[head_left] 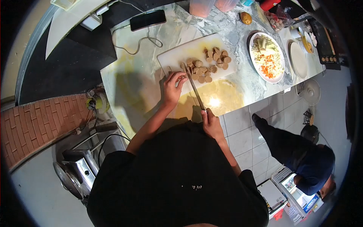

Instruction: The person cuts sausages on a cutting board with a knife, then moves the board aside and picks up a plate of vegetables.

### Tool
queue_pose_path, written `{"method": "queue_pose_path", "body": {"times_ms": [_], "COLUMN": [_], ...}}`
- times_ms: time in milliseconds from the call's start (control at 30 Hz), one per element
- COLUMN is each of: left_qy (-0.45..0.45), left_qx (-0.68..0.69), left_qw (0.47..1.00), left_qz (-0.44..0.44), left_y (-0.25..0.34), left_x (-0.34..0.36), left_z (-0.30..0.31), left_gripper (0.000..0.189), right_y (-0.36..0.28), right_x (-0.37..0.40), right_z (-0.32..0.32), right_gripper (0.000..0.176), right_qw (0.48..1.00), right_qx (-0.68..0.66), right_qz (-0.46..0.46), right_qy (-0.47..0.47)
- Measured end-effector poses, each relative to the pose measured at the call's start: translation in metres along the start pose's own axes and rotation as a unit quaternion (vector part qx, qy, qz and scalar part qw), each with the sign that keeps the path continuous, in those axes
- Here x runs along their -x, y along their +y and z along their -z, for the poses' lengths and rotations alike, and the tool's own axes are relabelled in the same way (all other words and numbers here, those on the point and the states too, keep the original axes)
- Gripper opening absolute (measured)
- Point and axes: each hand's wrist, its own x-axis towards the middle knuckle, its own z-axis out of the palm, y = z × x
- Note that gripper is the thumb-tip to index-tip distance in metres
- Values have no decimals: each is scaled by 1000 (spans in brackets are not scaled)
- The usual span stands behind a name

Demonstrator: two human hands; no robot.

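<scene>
My right hand is wrapped round the handle of a long knife. The blade slants up and left across the white cutting board, its tip among brown round slices that look like cut meatball or sausage. Just left of the blade, my left hand has its fingers curled at the board's near edge; what they hold, if anything, is hidden. A second cluster of slices lies further right on the board.
Right of the board stands a white plate of shredded vegetables. A potato, stacked plates and a phone with a cable sit on the marble counter. Another person is at the lower right, by an open chest freezer.
</scene>
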Motion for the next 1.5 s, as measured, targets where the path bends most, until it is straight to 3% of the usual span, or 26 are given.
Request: {"method": "queue_pose_path", "body": {"times_ms": [1500], "left_qy": [39], "left_qx": [32], "left_qw": [998], "left_qz": [-22], "left_y": [-8], "left_x": [2], "left_z": [-1], "left_gripper": [9], "right_y": [5], "right_x": [-2], "right_z": [8], "right_gripper": [26], "right_qw": [993], "right_qx": [113], "right_qz": [36], "right_qy": [5]}}
